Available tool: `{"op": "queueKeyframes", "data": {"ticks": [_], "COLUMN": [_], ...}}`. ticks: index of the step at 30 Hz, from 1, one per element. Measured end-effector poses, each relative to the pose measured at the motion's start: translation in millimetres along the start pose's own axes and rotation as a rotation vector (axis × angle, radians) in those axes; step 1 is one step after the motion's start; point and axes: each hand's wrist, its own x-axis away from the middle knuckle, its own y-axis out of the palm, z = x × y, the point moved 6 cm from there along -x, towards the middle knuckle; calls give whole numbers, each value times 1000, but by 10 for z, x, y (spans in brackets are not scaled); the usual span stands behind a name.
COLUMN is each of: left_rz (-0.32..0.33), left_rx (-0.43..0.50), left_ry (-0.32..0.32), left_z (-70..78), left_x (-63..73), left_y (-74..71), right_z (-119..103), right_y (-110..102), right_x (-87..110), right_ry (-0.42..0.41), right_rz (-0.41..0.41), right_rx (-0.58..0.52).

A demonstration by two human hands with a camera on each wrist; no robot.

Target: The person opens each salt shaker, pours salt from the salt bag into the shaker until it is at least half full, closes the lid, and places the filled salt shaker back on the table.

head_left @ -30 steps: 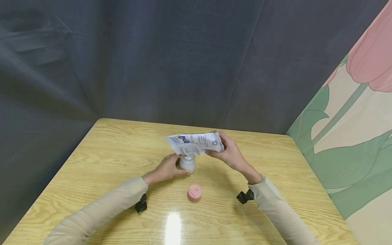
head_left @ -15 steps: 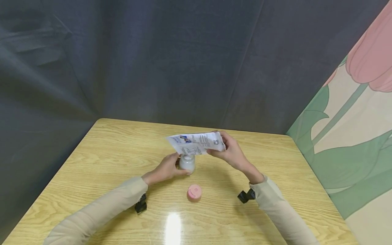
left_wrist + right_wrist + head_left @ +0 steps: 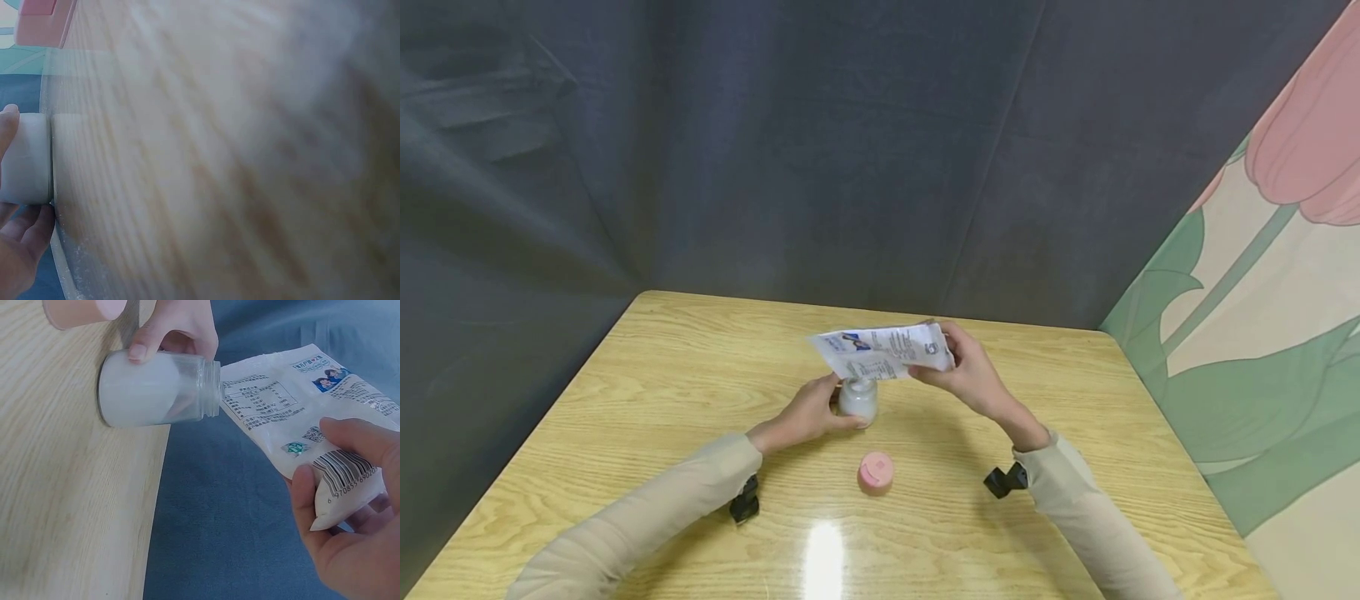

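A clear glass jar [image 3: 859, 405] stands upright on the table, mostly filled with white powder [image 3: 134, 390]. My left hand [image 3: 805, 411] grips it round the side, thumb in front and fingers behind. Over the jar's mouth, my right hand [image 3: 964, 373] holds a white printed bag [image 3: 887, 352] tilted, its corner down at the glass rim. In the right wrist view, the right thumb and fingers squeeze the bag's bottom end by the barcode [image 3: 347, 470]. The bag's corner overlaps the jar's rim there. The left wrist view shows the jar [image 3: 28, 159] between thumb and fingers.
A pink round lid [image 3: 876, 472] lies on the wooden table [image 3: 700, 358], in front of the jar. Dark cloth [image 3: 850, 167] hangs behind the table's back edge. A tulip-patterned panel [image 3: 1247, 333] stands on the right. Both wrists carry small black camera mounts [image 3: 745, 500].
My right hand and the bag have shifted slightly to the right. The left hand, the jar and the pink lid stay where they were.
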Motion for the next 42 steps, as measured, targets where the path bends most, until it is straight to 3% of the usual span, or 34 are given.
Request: {"op": "queueKeyframes", "data": {"ticks": [26,42], "left_rz": [15,-1], "left_rx": [-26,14], "left_ry": [-10,1], "left_z": [-18,-25], "left_x": [-10,-12], "left_y": [-14,10], "right_z": [47,147], "right_y": [6,48], "right_x": [22,53], "right_ry": [-25,-23], "right_rz": [40,66], "right_rx": [19,-53]}}
